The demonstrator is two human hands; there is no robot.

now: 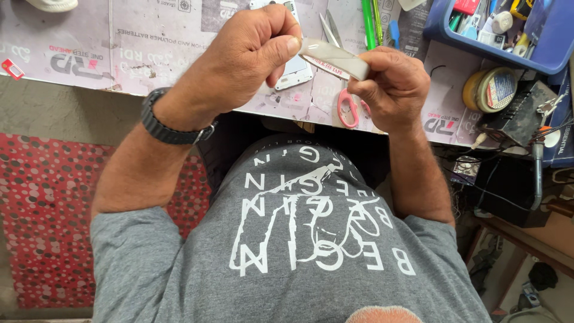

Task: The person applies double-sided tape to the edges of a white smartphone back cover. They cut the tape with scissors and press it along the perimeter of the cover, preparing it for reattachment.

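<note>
Both hands at upper centre of frame, pinching one tape roll (335,57). Left hand (245,60) grips its left end with thumb; right hand (391,87) closed round right end. White phone (296,69) and pink scissors (348,107) on bench (119,42) beneath. Blue tray (556,54) upper right.

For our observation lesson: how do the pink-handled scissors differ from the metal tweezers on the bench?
The pink-handled scissors have looped plastic handles; the metal tweezers are bare silver metal. The scissors lie near the bench edge, partly behind the right hand; the tweezers lie farther back. Both rest untouched on the bench.
</note>
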